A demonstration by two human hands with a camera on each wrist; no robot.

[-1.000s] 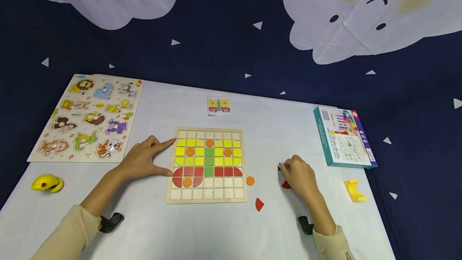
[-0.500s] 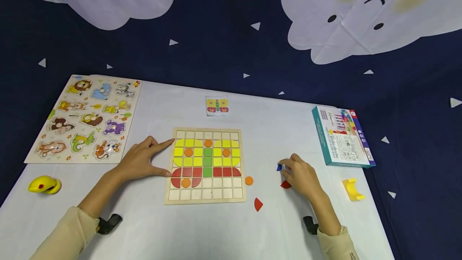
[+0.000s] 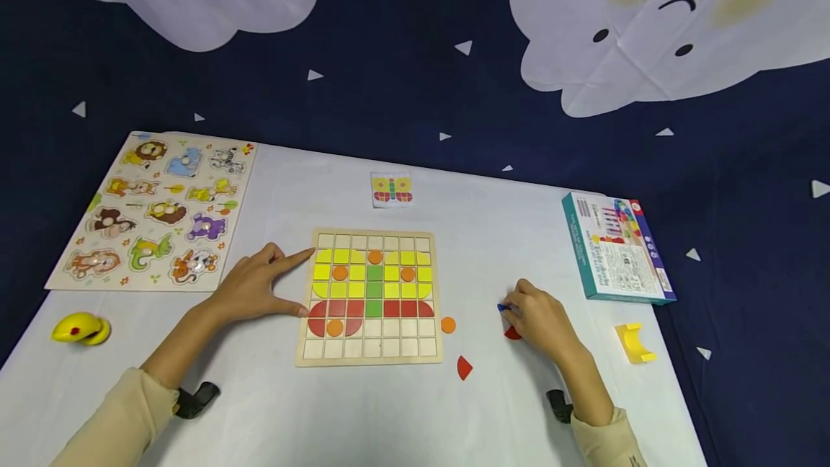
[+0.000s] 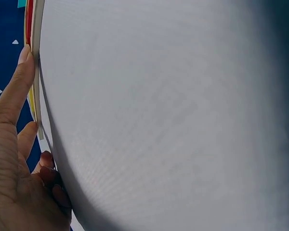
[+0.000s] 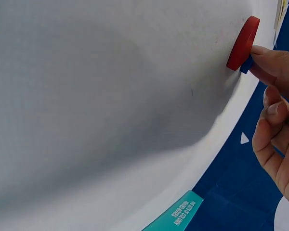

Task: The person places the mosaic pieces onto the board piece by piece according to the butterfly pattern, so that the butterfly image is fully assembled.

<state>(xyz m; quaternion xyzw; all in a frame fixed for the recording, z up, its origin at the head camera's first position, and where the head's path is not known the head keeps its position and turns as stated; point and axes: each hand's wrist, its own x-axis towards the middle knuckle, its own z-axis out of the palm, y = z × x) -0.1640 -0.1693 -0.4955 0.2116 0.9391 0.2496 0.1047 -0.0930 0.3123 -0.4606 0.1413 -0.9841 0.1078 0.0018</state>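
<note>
On the wooden grid board (image 3: 372,348), yellow, green, red and orange pieces fill several rows as a butterfly-like pattern. My left hand (image 3: 253,287) rests at its left edge, thumb and index finger spread apart with their tips right at the rim; the left wrist view shows these fingers (image 4: 20,79) along the board's side. To the right of the board, my right hand (image 3: 541,316) pinches a small blue piece (image 3: 502,307) between thumb and fingertips. Just below it on the cloth lies a red rounded piece (image 3: 512,333), which overlaps the blue piece in the right wrist view.
An orange disc (image 3: 448,325) and a red wedge (image 3: 464,367) lie right of the board. A butterfly picture card (image 3: 392,189) lies behind it. An animal puzzle (image 3: 155,215) and yellow toy (image 3: 81,328) are left; a teal-edged box (image 3: 619,247) and yellow curved piece (image 3: 635,343) are right.
The blue piece has tilted and come slightly lower in my right fingers, which have shifted a little. My left hand keeps its place at the board's edge.
</note>
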